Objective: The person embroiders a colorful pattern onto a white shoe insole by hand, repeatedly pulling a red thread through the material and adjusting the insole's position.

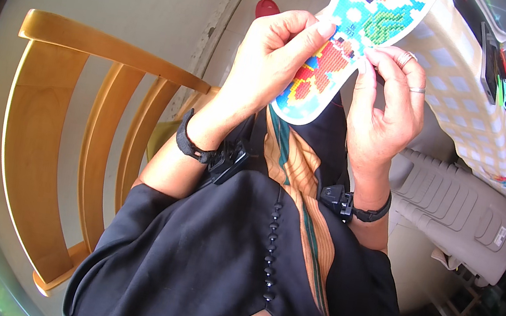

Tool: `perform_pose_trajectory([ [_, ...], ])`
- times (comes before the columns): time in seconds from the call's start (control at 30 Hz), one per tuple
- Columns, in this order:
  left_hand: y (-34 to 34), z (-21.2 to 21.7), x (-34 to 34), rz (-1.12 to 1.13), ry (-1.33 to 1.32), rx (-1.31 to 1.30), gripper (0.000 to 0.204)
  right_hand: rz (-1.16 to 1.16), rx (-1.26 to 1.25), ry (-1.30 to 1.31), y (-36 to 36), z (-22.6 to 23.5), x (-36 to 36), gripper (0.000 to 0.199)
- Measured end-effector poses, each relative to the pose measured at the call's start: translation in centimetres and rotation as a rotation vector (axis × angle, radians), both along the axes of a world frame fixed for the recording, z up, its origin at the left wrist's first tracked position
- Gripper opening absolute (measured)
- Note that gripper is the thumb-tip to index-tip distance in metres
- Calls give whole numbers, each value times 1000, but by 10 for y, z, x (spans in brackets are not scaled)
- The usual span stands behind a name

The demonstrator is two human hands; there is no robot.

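A shoe insole (pixel 354 55) with a white rim is held up in front of me. Its face carries a cross-stitch pattern in turquoise, red, yellow and green; raised stitches show in the green and red patches. My left hand (pixel 276 47) is closed on the insole's left edge, thumb on top and fingers behind. At the opposite edge, the thumb and forefinger of my right hand (pixel 390 90) are pinched together against the insole. Whatever lies between those fingertips is too small to make out. The insole's top end runs out of the picture.
A wooden slatted chair back (pixel 42 126) stands at my left. To the right is a table with a checked cloth (pixel 455 77), with several items on its far side. A ribbed grey-beige seat-like object (pixel 455 204) sits below it. Something red (pixel 267 8) lies on the floor.
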State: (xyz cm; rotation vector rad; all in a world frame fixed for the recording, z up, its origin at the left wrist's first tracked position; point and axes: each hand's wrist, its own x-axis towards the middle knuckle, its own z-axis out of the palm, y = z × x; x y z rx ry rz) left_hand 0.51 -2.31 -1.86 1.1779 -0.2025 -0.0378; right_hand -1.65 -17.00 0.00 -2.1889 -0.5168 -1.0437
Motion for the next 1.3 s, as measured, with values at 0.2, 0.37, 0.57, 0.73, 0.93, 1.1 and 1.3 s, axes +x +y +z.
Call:
perform_pose_trajectory([
  [0.2,2,-2,0,-4,-5,-30,26,36,-8,-42,4,3,3,21],
  [0.37,1,-5,1,-10,-21,-13,26,10,-108,-69,12,4,4,22],
  [0.57,2,-9,0,-11,-49,120,27,116,-148,16,13,5,11,13],
  [0.73,8,-15,7,58,-58,145,31,955,1080,668,-21,45,6,12],
  [0.93,38,-28,24,154,-95,222,33,773,1589,522,-167,78,-9,14],
  [1.1,70,-49,39,357,48,96,26,-301,948,266,-334,84,-52,18],
  [1.3,34,-55,34,265,44,-29,27,-573,305,96,-302,20,-27,18],
])
